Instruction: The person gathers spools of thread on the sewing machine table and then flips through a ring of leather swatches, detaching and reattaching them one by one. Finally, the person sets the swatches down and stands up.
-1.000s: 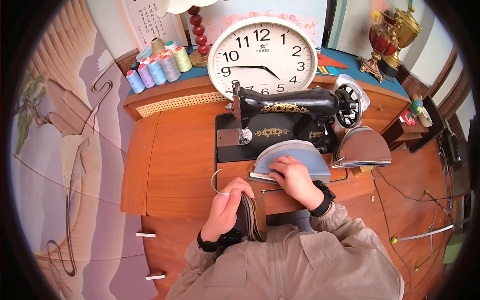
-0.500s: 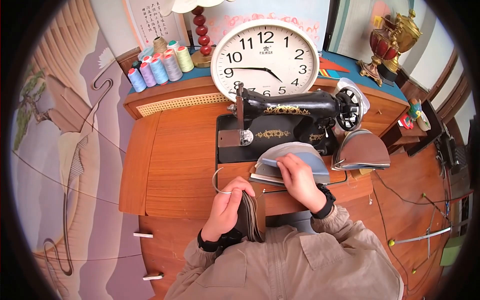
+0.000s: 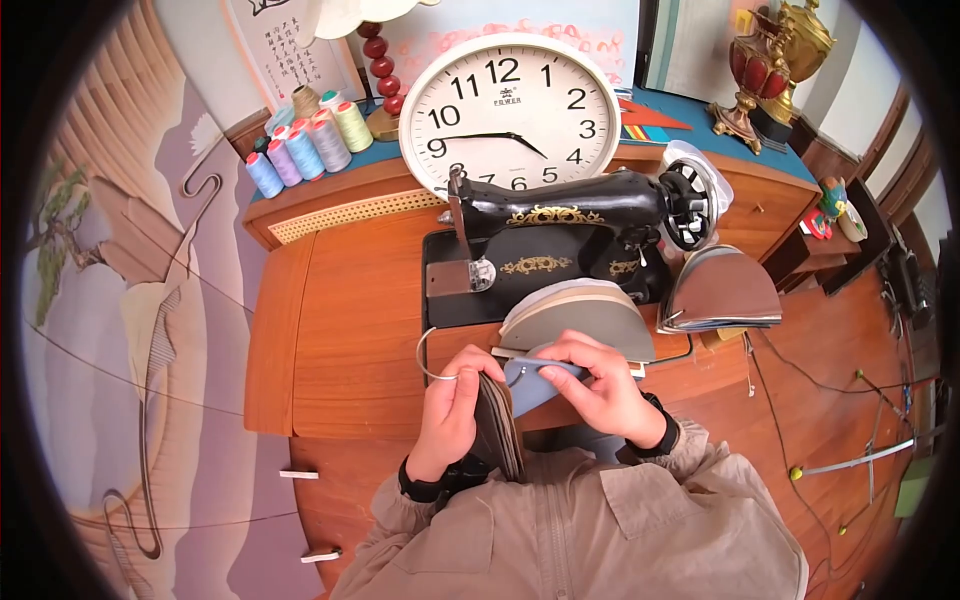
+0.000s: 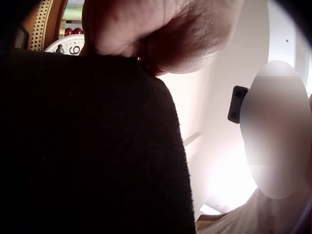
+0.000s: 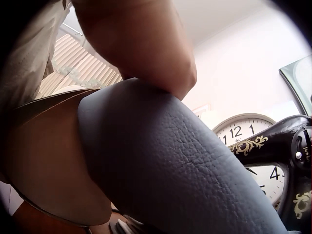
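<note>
Blue-grey, grain-textured leather-like sheet (image 3: 536, 392) is held up between the person's two hands, at the near edge of the reddish-brown wooden worktop (image 3: 370, 325). The right hand (image 3: 606, 392) pinches it, thumb on the near face and fingers bent behind. The left hand (image 3: 450, 412) has its fingers curled closely round the top of a thick stack of dark brown and grey sheets (image 3: 493, 428), which hangs down against a beige zipped jacket (image 3: 560, 540). A thin, silver-coloured curved ring (image 3: 418, 352) rises from the left hand; whether it passes through the blue-grey sheet, I cannot tell. Just beyond the hands, a half-round pile of grey and pale sheets (image 3: 582, 325) lies on the worktop, and to its right sits a half-round pile topped in brown (image 3: 722, 290). Behind them stands a black sewing machine with gold ornament (image 3: 565, 205). Farther back, a large round white clock (image 3: 510, 115) leans behind the machine, with upright multicoloured thread spools (image 3: 308, 148) to its left on a blue-topped ledge (image 3: 375, 158).
</note>
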`<state>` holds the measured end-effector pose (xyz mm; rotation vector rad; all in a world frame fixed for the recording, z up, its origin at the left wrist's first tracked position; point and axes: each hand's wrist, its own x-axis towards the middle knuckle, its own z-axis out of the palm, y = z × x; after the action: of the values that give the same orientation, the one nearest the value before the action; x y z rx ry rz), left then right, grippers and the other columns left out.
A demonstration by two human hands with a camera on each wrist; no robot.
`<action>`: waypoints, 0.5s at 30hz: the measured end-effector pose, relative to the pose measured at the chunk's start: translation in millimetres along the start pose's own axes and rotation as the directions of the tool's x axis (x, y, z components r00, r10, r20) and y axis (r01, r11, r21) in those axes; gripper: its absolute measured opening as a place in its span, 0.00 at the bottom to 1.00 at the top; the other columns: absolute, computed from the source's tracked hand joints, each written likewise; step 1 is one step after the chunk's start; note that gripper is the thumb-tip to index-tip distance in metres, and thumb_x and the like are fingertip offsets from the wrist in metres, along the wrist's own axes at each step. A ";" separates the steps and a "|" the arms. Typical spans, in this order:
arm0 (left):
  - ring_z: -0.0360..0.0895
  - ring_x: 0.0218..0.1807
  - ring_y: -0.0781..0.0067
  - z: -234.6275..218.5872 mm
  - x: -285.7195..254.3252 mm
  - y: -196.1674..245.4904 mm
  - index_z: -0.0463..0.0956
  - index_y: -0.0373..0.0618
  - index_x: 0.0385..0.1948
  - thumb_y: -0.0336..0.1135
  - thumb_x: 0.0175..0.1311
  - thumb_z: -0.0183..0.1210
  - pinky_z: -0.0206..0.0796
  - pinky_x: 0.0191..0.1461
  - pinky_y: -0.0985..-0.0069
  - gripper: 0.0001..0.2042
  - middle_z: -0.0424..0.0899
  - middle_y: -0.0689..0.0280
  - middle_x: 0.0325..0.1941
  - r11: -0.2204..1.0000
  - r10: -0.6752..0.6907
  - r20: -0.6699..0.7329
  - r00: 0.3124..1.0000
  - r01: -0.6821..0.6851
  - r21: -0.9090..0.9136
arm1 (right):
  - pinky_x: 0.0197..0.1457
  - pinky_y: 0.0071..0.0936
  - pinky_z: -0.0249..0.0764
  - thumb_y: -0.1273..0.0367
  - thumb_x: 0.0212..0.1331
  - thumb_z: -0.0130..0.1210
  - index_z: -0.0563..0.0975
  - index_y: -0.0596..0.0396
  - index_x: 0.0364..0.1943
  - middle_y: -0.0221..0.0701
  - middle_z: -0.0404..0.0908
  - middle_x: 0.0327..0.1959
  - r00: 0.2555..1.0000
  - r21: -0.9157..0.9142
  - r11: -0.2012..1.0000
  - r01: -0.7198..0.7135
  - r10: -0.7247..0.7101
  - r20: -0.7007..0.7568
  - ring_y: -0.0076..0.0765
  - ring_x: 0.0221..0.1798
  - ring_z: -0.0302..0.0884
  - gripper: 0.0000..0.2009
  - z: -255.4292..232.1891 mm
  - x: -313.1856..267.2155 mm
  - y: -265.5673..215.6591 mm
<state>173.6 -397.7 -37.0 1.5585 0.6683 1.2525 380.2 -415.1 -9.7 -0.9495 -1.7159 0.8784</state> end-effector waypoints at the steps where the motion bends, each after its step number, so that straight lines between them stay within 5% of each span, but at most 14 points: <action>1: 0.69 0.39 0.74 1.2 0.7 -0.1 0.72 0.37 0.35 0.40 0.78 0.38 0.60 0.47 0.78 0.18 0.73 0.64 0.35 1.000 -0.001 0.002 1.000 0.001 0.003 | 0.39 0.27 0.70 0.75 0.62 0.56 0.79 0.61 0.42 0.34 0.76 0.33 1.000 0.003 1.000 0.007 -0.007 0.000 0.34 0.35 0.74 0.07 -1.3 -0.1 0.3; 6: 0.68 0.38 0.74 6.3 4.1 -0.7 0.72 0.39 0.34 0.45 0.77 0.38 0.60 0.44 0.76 0.19 0.73 0.62 0.34 0.999 0.006 -0.009 1.000 -0.006 0.035 | 0.38 0.29 0.70 0.76 0.61 0.55 0.79 0.60 0.42 0.35 0.74 0.31 0.996 -0.040 0.995 0.090 -0.090 0.018 0.37 0.34 0.73 0.07 -7.4 -0.7 -1.0; 11: 0.67 0.37 0.75 12.6 5.2 -1.2 0.71 0.38 0.35 0.43 0.78 0.37 0.59 0.44 0.78 0.19 0.72 0.63 0.34 1.000 -0.008 -0.035 0.999 0.008 0.019 | 0.38 0.33 0.72 0.78 0.55 0.57 0.79 0.59 0.43 0.35 0.75 0.32 0.948 -0.408 0.858 0.311 -0.309 0.072 0.42 0.34 0.75 0.11 -10.0 -1.5 -2.0; 15: 0.66 0.36 0.76 17.0 5.4 -4.7 0.70 0.39 0.35 0.42 0.78 0.37 0.59 0.43 0.78 0.18 0.71 0.64 0.34 1.000 0.011 -0.104 0.994 -0.010 0.014 | 0.37 0.35 0.72 0.76 0.52 0.60 0.78 0.58 0.44 0.34 0.72 0.31 0.937 -0.396 0.851 0.344 -0.336 0.094 0.42 0.34 0.74 0.13 -6.3 -2.4 2.0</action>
<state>192.0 -397.2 -38.8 1.5174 0.7374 1.3471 387.2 -415.5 -10.6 -0.8591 -2.0524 0.2985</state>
